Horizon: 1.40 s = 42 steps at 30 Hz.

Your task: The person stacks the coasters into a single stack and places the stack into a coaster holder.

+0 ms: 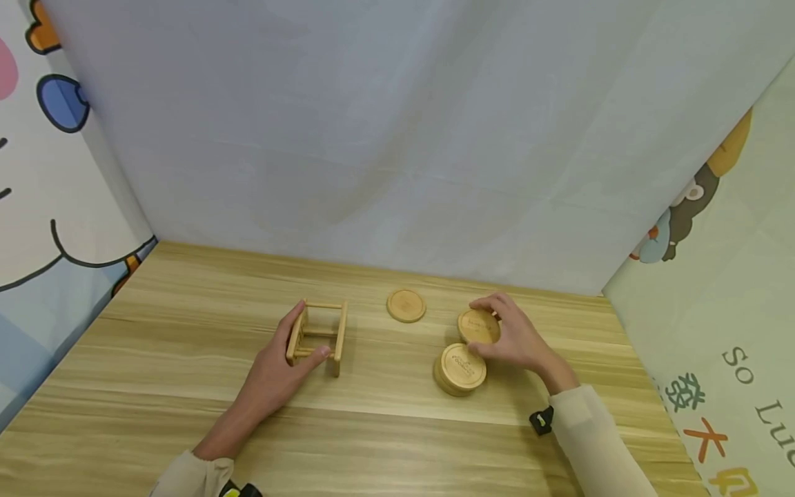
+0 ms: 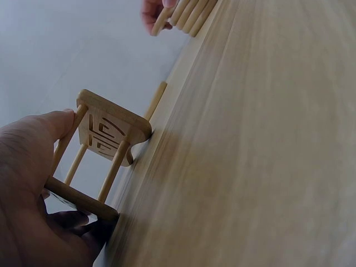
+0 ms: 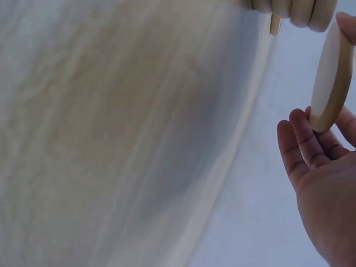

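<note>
My left hand (image 1: 279, 366) grips a small wooden coaster holder (image 1: 341, 331), made of two end panels joined by thin rods; in the left wrist view cut-out lettering shows on one panel (image 2: 105, 130). On the right, my right hand (image 1: 512, 335) pinches a round wooden coaster (image 1: 478, 326) by its edge. In the right wrist view that coaster (image 3: 332, 78) is held clear of the table, its pale underside showing. Just beside it stands a stack of coasters (image 1: 459, 369) with engraved writing on the top one. A single coaster (image 1: 406, 306) lies flat between the hands, farther back.
The wood-grain table (image 1: 348, 442) ends at a pale cloth backdrop (image 1: 373, 138) behind the objects. Printed cartoon panels stand at the left (image 1: 74, 172) and right (image 1: 714, 310). Black straps show near both cuffs.
</note>
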Each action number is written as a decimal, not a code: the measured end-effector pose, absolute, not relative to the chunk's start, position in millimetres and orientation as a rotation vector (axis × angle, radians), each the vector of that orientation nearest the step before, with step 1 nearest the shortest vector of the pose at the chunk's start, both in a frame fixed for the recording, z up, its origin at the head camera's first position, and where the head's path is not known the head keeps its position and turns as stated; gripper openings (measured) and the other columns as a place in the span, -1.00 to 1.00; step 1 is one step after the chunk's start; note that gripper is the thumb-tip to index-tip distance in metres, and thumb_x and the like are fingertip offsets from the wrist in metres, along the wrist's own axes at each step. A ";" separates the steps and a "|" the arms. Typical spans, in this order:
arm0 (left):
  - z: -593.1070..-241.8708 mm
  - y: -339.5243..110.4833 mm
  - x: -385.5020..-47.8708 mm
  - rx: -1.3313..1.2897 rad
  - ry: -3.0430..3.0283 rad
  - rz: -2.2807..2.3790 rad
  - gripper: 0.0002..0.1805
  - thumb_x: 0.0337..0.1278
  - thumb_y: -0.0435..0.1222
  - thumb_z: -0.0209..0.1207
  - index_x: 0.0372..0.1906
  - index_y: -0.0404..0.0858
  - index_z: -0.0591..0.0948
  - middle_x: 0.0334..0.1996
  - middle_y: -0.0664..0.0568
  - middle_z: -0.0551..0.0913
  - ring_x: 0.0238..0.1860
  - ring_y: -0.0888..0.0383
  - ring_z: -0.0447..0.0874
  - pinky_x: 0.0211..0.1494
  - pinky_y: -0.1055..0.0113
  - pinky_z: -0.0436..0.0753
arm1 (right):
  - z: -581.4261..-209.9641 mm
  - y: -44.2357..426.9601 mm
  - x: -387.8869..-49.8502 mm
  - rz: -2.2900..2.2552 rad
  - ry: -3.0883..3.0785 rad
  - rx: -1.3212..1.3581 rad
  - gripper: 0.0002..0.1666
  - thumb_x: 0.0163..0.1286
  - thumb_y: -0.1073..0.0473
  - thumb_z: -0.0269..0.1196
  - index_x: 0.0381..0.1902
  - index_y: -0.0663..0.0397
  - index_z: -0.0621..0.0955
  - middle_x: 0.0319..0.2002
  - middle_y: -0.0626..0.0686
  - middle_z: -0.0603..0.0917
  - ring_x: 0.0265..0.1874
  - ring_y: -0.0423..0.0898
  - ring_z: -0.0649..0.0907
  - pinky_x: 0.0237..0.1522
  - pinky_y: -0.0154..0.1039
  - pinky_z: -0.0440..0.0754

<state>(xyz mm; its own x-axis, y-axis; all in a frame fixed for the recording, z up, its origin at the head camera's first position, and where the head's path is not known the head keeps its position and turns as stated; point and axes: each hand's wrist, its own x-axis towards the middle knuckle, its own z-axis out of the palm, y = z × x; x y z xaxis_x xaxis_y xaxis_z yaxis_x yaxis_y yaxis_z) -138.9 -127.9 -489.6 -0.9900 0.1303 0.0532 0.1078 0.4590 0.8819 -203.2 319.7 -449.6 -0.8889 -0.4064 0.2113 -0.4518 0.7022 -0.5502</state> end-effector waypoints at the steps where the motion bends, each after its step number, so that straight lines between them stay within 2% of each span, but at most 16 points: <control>1: -489.4 -128.0 -138.7 0.216 2.664 1.608 0.02 0.62 0.09 0.30 0.87 0.09 -0.04 0.69 -0.39 0.25 0.50 -0.46 0.50 0.36 -0.41 0.56 | -449.8 319.4 -202.4 0.953 -2.828 0.714 -0.20 0.16 0.06 0.65 0.31 0.26 0.66 0.20 0.18 0.64 0.10 0.07 0.61 0.19 0.10 0.61; 14: -490.0 -128.2 -138.3 0.219 2.663 1.606 0.02 0.62 0.09 0.29 0.87 0.09 -0.04 0.71 -0.39 0.23 0.52 -0.47 0.47 0.36 -0.43 0.56 | -452.8 311.1 -190.1 1.011 -2.820 0.722 -0.17 0.09 0.07 0.67 0.27 0.27 0.61 0.14 0.16 0.62 0.06 0.02 0.59 0.18 0.02 0.59; 23: -489.7 -127.8 -138.3 0.217 2.664 1.601 0.02 0.62 0.11 0.29 0.87 0.10 -0.05 0.70 -0.38 0.24 0.49 -0.47 0.50 0.33 -0.42 0.58 | -453.8 310.8 -181.9 1.003 -2.828 0.756 -0.19 0.13 0.06 0.69 0.27 0.21 0.61 0.14 0.11 0.60 0.08 0.00 0.58 0.18 0.03 0.60; 42: -490.9 -127.8 -140.0 0.204 2.655 1.603 0.03 0.61 0.11 0.30 0.87 0.11 -0.05 0.70 -0.38 0.25 0.51 -0.47 0.48 0.37 -0.42 0.55 | -452.9 306.2 -172.0 1.037 -2.836 0.863 -0.17 0.07 0.00 0.69 0.25 0.13 0.62 0.12 0.02 0.61 0.08 -0.07 0.58 0.22 -0.02 0.61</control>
